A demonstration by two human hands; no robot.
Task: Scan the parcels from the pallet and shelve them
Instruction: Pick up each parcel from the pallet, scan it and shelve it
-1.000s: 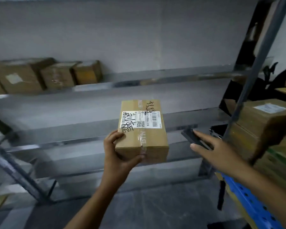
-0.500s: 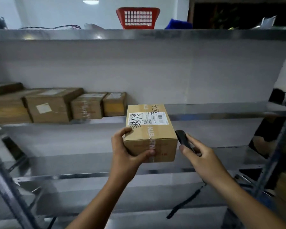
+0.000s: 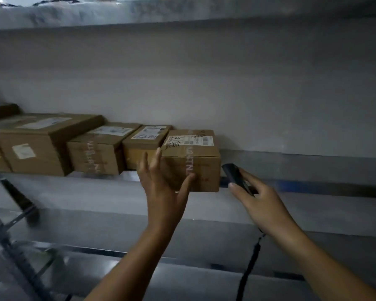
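Note:
A brown taped parcel with a white label and black handwriting sits on the metal shelf, at the right end of a row of boxes. My left hand is at its front left corner, fingers straight along the left side and thumb on the front face. My right hand grips a black scanner just right of the parcel, near the shelf's front edge. The scanner's dark cord hangs down below my wrist.
Left of the parcel stand three more cardboard boxes, small, medium and large; others are cut off at the left edge. Bare shelf runs to the right. Another shelf is above and one below.
The parcel went from mid-air in my left hand onto the shelf beside the row of boxes. My left fingers have straightened. My right hand followed with the scanner.

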